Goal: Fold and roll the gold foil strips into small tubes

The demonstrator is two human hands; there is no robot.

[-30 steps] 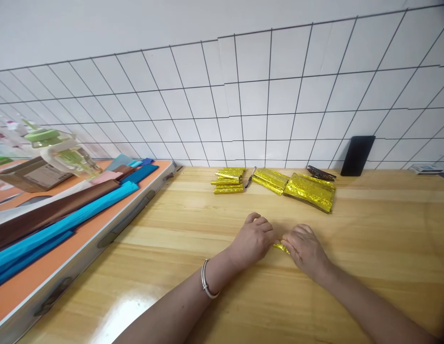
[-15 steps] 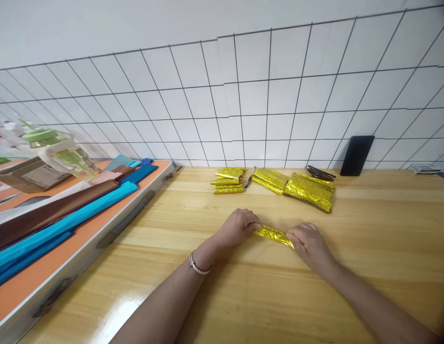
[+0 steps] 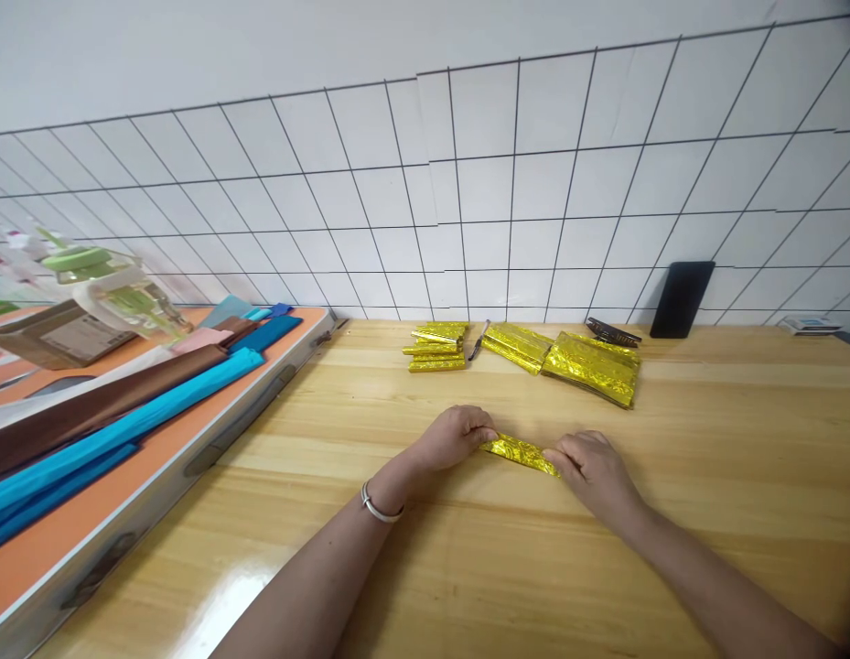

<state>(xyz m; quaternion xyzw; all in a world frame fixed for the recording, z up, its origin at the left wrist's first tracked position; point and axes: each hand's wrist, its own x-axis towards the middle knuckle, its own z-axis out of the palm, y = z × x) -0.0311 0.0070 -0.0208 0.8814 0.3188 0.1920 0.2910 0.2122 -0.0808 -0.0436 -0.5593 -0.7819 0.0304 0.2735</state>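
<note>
A narrow folded strip of gold foil paper (image 3: 521, 452) lies on the wooden table (image 3: 740, 439) between my hands. My left hand (image 3: 454, 435), a silver bangle on its wrist, pinches the strip's left end with closed fingers. Closed fingers of my right hand (image 3: 593, 469) press on the right end. Behind them, near the wall, lies a small pile of folded gold strips (image 3: 436, 347), and beside it two stacks of flat gold foil sheets (image 3: 593, 366).
A thin pen-like tool (image 3: 478, 340) lies between the gold piles. A black phone (image 3: 682, 298) leans on the tiled wall, a dark clip (image 3: 613, 331) beside it. At left an orange-topped table (image 3: 68, 540) holds blue and brown paper rolls (image 3: 123, 416), a box and bottles.
My hands have slid apart along the gold strip, from bunched together over it to one hand at each end. The strip now shows at full length between them.
</note>
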